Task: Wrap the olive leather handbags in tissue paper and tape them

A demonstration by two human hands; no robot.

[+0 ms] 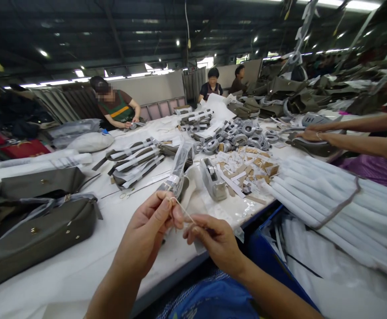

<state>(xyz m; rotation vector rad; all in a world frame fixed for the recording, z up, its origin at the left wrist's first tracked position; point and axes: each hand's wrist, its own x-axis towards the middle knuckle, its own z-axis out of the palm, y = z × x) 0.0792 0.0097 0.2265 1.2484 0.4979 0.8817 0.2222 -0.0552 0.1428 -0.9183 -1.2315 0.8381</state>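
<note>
- Left hand (153,221) — fingers pinched shut on a clear tape strip (181,209).
- Right hand (215,239) pinches the strip's near end.
- Tape dispenser (212,178) just beyond; olive bag (37,235) left.

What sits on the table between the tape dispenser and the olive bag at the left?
In the head view, a clear plastic sleeve and small scissors lie between the tape dispenser and the olive bag.

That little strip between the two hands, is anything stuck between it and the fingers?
No. The thin strip is pinched directly by the left hand and the right hand; nothing visible lies between. The tape dispenser sits apart, farther back on the table.
</note>
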